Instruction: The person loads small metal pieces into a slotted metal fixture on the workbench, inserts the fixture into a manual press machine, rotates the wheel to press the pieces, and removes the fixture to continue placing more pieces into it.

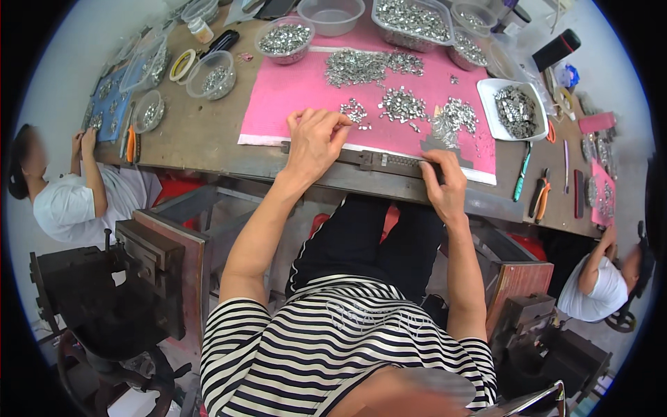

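1 head-worn fisheye view looks steeply down and forward from above the wearer's striped shirt (pixel 340 326), which fills the space on the near side of the pink mat (pixel 278 90). The left hand (pixel 314 142) and right hand (pixel 446 182) appear close, at the mat's near edge. The counter (pixel 201 125) spreads beyond the mat's left and right sides, curving towards the dark rim.

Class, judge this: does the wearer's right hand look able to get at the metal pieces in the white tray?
Probably yes: the white tray is open-topped, and nothing tall seems to stand between it and the right hand, though that hand is at the metal strip.
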Demonstrator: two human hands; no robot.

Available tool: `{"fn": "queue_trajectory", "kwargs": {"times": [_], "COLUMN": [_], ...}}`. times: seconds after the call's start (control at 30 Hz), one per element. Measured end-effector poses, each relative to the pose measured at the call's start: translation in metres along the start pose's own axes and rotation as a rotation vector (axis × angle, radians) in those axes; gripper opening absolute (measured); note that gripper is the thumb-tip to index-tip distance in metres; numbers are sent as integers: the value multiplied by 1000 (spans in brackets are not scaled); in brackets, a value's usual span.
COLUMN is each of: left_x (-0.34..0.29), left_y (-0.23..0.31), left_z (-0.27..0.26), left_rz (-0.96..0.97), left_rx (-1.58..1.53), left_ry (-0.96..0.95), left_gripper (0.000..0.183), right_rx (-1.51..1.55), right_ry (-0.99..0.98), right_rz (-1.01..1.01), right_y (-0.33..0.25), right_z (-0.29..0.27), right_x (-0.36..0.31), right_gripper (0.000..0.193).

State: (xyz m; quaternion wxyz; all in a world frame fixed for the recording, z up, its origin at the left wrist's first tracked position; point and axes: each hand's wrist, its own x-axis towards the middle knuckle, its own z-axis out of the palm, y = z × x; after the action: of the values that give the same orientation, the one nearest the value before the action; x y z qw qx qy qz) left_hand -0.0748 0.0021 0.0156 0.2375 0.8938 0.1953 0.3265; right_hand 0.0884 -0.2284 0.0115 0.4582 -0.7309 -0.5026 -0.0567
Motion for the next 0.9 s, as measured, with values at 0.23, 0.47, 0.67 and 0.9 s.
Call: {"fn": "queue_trajectory", "kwargs": {"times": [0.23,0.47,0.67,0.9], "left_x": [10,13,16,2], "left_y": [6,10,12,61], "left_z": [15,23,19,39], "left_rz": [31,174,154,307], "left_rx": [177,334,242,-112], "left_ry": [-95,-98,-130,-182], "left_gripper": [7,6,3,5], "right_rx": [16,4,43,69], "right_ry": [139,211,255,269], "right_rz": [137,144,206,212], "right_y": [3,4,7,9], "right_z": [-4,-1,-1,-1], "right_x": [-10,-12,-14,-15], "right_gripper": [8,10,10,11]}}
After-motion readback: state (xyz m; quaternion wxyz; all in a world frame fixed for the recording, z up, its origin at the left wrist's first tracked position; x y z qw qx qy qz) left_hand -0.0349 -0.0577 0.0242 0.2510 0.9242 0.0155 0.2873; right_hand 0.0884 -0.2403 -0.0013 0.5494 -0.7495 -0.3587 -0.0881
